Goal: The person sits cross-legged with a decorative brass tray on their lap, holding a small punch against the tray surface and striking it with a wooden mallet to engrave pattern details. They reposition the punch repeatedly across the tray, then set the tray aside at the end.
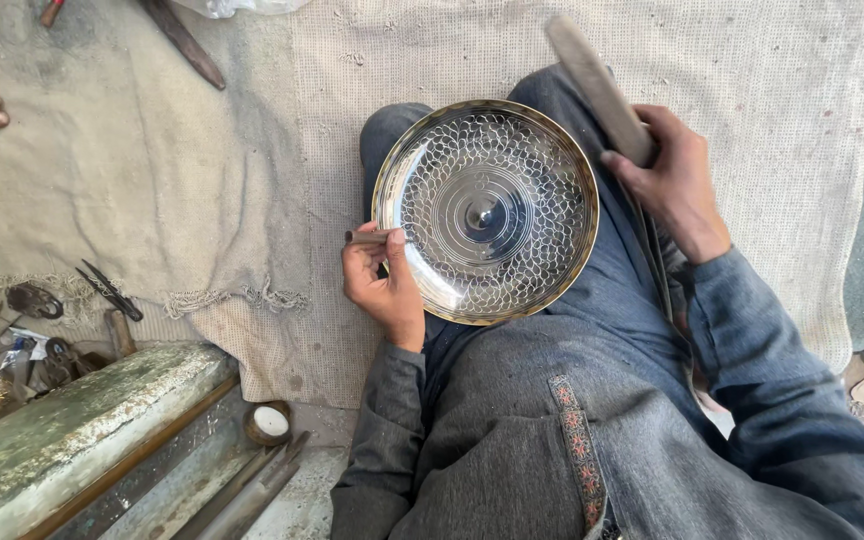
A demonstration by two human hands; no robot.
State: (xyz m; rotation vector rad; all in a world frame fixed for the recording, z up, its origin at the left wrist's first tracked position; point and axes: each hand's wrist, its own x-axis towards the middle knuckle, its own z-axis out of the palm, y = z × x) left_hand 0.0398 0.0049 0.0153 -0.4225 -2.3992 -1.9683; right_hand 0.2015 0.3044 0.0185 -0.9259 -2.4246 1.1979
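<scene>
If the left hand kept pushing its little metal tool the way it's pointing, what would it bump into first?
The left hand holds a thin metal tool pointing right across the round patterned metal plate. The tip already looks to be at the plate's rim, so it would probably meet the plate's scale-patterned surface first, then the raised centre knob.

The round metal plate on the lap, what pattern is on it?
The plate shows a scale-like mesh around plain concentric rings, seen in the head view.
</scene>
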